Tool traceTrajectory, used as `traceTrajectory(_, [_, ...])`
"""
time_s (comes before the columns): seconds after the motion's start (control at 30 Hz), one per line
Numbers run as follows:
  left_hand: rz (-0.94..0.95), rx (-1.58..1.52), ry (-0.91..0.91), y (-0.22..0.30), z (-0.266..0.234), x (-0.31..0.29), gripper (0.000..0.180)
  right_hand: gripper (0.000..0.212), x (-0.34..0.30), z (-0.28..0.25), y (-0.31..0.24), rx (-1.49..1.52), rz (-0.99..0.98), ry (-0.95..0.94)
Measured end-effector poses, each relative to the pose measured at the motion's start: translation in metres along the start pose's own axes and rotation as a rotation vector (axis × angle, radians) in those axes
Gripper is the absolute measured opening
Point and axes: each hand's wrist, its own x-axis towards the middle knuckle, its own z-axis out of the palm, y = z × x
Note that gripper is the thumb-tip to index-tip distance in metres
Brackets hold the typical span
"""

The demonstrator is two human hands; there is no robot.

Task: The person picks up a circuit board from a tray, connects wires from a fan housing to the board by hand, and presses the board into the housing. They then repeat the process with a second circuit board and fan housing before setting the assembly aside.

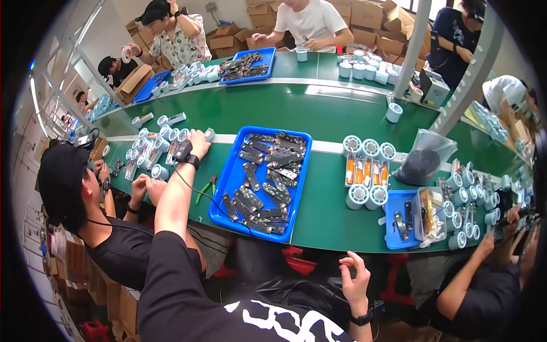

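Note:
My left arm stretches out to the far left of the table. There my left hand (199, 143) closes over a light blue handheld fan body (183, 135), beside a cluster of similar round-headed bodies (149, 149). The hand covers most of that body's middle. My right hand (355, 280) hangs over the table's near edge, fingers loosely bent and apart, holding nothing. Between my hands lies a blue tray (217, 208) with many black strip-shaped parts (249, 199) in it.
Green-handled pliers (207, 188) lie left of the tray. Right of it stand fan bodies with orange cells (367, 171), a plastic bag of dark material (426, 159) and a smaller blue tray (393, 239). A co-worker (97, 199) sits close at my left; others work around the table. Metal posts (415, 51) rise beyond.

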Motion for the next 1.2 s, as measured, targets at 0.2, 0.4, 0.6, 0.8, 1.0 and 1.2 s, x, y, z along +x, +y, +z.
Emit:
traceTrajectory(0.2, [0.167, -0.082, -0.024, 0.071, -0.074, -0.035, 0.031, 0.042, -0.012, 0.001, -0.003, -0.051, 0.063, 0.023])
traceTrajectory(0.4, [0.485, -0.583, 0.153, 0.147, -0.207, -0.083, 0.018, 0.042, 0.004, 0.005, -0.007, 0.026, 0.018, 0.016])
traceTrajectory(0.6, [1.555, -0.360, 0.182, 0.248, -0.266, -0.204, 0.017, 0.041, 0.032, 0.012, -0.016, 0.010, -0.028, 0.028])
traceTrajectory(0.8, [1.837, -0.398, 0.081, 0.305, -0.198, -0.273, 0.021, 0.039, 0.031, 0.004, -0.012, 0.059, 0.068, 0.097])
traceTrajectory(1.0, [1.538, -0.632, 0.247, 0.268, -0.223, -0.309, 0.036, 0.037, 0.051, 0.008, -0.017, 0.150, 0.065, 0.221])
traceTrajectory(1.2, [0.709, -1.217, -0.098, 0.207, -0.208, -0.379, 0.047, 0.026, 0.161, 0.075, -0.084, -0.107, -0.346, -0.154])
